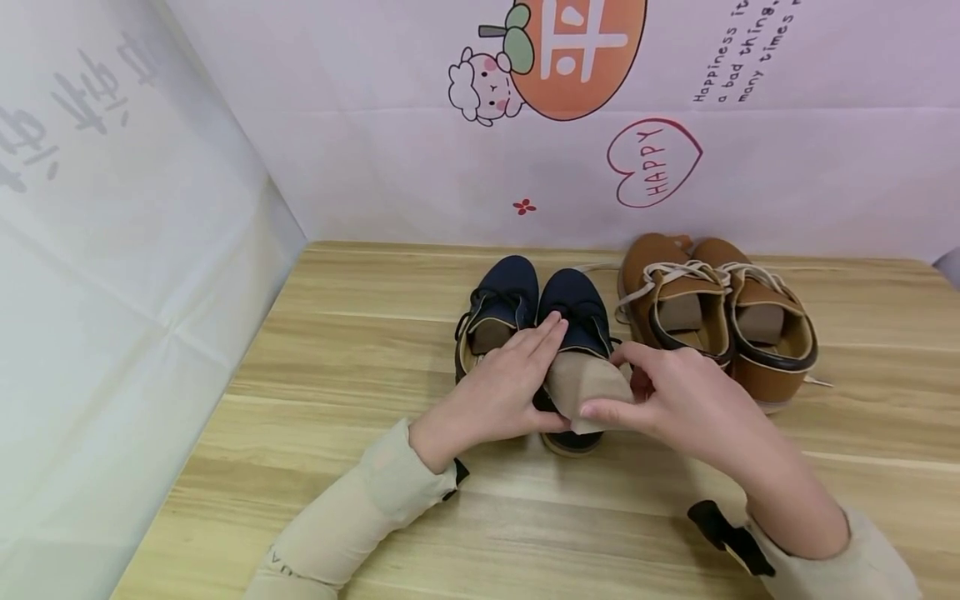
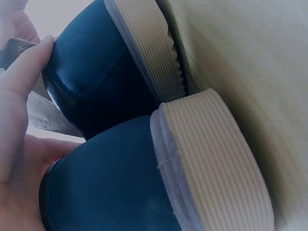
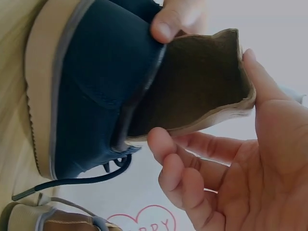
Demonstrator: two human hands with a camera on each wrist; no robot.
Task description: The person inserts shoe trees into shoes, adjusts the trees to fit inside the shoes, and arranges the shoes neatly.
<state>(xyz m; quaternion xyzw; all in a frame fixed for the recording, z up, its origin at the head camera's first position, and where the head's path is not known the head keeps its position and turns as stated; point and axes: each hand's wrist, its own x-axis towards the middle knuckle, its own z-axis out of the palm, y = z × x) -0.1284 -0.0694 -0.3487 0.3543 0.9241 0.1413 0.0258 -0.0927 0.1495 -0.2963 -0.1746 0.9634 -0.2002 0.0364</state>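
Observation:
A pair of navy lace-up shoes stands toe-away on the wooden table. My left hand [image 1: 502,387] holds the right navy shoe [image 1: 572,292], its straight fingers along the opening and its thumb at the heel rim. Out of that shoe's opening sticks a folded tan cardboard insert [image 1: 585,382], hollow inside in the right wrist view. My right hand [image 1: 693,408] pinches the insert between thumb and fingertips; its lower end is hidden in the shoe. Just left, the other navy shoe [image 1: 513,275] has a brown cardboard insert [image 1: 491,336] inside.
Two brown shoes [image 1: 776,383] with pale laces and cardboard inserts [image 1: 760,322] stand close on the right. A printed white cloth [image 1: 420,183] hangs behind the table [image 1: 360,333]; another white cloth [image 1: 135,275] borders its left side.

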